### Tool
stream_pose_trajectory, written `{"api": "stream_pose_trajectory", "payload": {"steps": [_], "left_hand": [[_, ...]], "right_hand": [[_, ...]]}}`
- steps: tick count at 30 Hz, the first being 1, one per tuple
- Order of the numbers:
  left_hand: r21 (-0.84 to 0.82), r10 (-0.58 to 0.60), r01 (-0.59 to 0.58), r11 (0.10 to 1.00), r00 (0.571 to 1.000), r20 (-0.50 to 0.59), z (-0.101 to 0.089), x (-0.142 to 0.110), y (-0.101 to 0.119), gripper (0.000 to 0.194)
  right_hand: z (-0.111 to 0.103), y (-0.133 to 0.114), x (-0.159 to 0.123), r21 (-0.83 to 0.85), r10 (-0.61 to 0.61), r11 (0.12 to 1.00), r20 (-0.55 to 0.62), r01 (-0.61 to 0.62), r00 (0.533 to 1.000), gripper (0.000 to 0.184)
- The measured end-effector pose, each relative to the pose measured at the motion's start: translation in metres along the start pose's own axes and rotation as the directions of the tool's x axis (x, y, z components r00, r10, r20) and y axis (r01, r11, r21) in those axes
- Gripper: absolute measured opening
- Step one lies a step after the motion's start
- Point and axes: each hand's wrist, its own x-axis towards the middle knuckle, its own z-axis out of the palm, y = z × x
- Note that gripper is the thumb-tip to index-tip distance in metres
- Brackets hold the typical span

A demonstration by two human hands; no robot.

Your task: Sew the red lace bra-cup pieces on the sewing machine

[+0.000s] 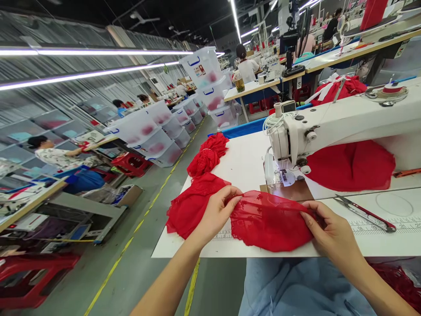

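Between my two hands a sheer red fabric piece [272, 221] is stretched over the front of the white sewing table [243, 153]. My left hand [222, 208] pinches its upper left corner. At its right end my right hand [329, 228] grips the edge between thumb and fingers. Just behind the cloth stands a white sewing machine [286, 136], its needle area lit. More red lace fabric [192, 204] lies left of my left hand, with a tied red bundle [208, 153] behind it. A red fabric piece [351, 166] rests under the machine's arm.
Thread snips [365, 213] lie right of my right hand on a printed ruler strip. An orange-handled tool [408, 173] is at the right edge. Stacked clear bins [204, 79] stand beyond the table. A yellow-taped aisle [158, 193] runs along the left, with co-workers at other tables.
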Motion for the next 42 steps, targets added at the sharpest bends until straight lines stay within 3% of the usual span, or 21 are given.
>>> {"api": "stream_pose_trajectory", "payload": {"steps": [4,7,9,12,13,15,16,18,20,22,24,26,30,32,34,36,39,41,42], "left_hand": [[0.190,0.032,-0.030,0.981,0.999,-0.005,0.006,-0.004,-0.005,0.015],[0.364,0.095,-0.098,0.926,0.995,0.028,0.023,-0.010,-0.003,0.024],[0.336,0.164,-0.195,0.921,0.979,0.117,0.039,-0.014,0.007,0.036],[0.177,0.247,-0.319,0.931,0.908,0.337,0.059,-0.017,0.033,0.054],[0.165,0.241,-0.330,0.929,0.881,0.407,0.063,-0.017,0.042,0.052],[0.203,0.175,-0.311,0.929,0.849,0.499,0.065,-0.016,0.061,0.025],[0.205,0.134,-0.276,0.939,0.842,0.522,0.064,-0.015,0.069,0.012],[0.071,0.081,-0.143,0.987,0.834,0.545,0.062,-0.013,0.083,0.022],[-0.211,0.062,0.068,0.975,0.831,0.553,0.062,-0.010,0.094,0.034],[-0.464,0.036,0.266,0.845,0.838,0.545,0.068,-0.005,0.099,0.041],[-0.610,-0.013,0.397,0.686,0.845,0.535,0.078,0.001,0.099,0.047],[-0.675,-0.064,0.490,0.552,0.832,0.551,0.090,0.007,0.096,0.051],[-0.724,-0.067,0.558,0.407,0.808,0.585,0.106,0.013,0.090,0.049],[-0.729,-0.050,0.559,0.396,0.806,0.590,0.110,0.012,0.087,0.051],[-0.706,-0.064,0.555,0.440,0.803,0.592,0.115,0.012,0.084,0.058],[-0.646,-0.074,0.526,0.553,0.803,0.591,0.122,0.015,0.082,0.060],[-0.528,0.006,0.271,0.805,0.886,0.463,0.141,0.029,0.079,0.053],[-0.442,0.056,0.098,0.892,0.945,0.323,0.159,0.043,0.080,0.047],[-0.432,0.034,0.095,0.897,0.959,0.281,0.168,0.050,0.081,0.045]], "right_hand": [[-0.005,0.002,0.004,0.077,0.053,0.996,0.021,-0.055,0.998,0.027],[-0.008,0.002,0.008,0.212,0.111,0.968,0.112,-0.132,0.988,0.037],[-0.008,-0.003,0.008,0.259,0.079,0.958,0.167,-0.121,0.983,0.040],[-0.007,-0.015,0.001,0.253,-0.057,0.967,0.261,-0.011,0.964,0.031],[-0.009,-0.019,-0.003,0.267,-0.087,0.964,0.284,0.008,0.955,0.029],[-0.014,-0.024,-0.011,0.331,-0.103,0.944,0.307,-0.004,0.946,0.031],[-0.019,-0.024,-0.014,0.359,-0.088,0.933,0.315,-0.032,0.945,0.039],[-0.031,-0.020,-0.020,0.348,-0.049,0.932,0.393,-0.099,0.918,0.056],[-0.044,-0.014,-0.024,0.281,-0.003,0.943,0.539,-0.176,0.843,0.048],[-0.056,-0.008,-0.028,0.258,0.057,0.925,0.628,-0.277,0.776,0.039],[-0.063,-0.003,-0.032,0.294,0.128,0.875,0.626,-0.385,0.769,0.042],[-0.066,0.002,-0.036,0.346,0.168,0.826,0.601,-0.445,0.781,0.047],[-0.072,0.008,-0.040,0.378,0.215,0.738,0.652,-0.558,0.727,0.048],[-0.083,0.011,-0.038,0.351,0.315,0.728,0.592,-0.589,0.742,0.048],[-0.100,0.010,-0.031,0.314,0.365,0.795,0.436,-0.519,0.823,0.052],[-0.117,0.007,-0.018,0.222,0.316,0.900,0.260,-0.375,0.912,0.054],[-0.137,0.000,0.016,-0.006,0.112,0.994,-0.036,-0.112,0.993,0.048],[-0.142,-0.001,0.043,-0.225,-0.127,0.971,-0.204,0.080,0.971,0.032],[-0.143,0.001,0.056,-0.346,-0.256,0.924,-0.244,0.163,0.935,0.023]]}}
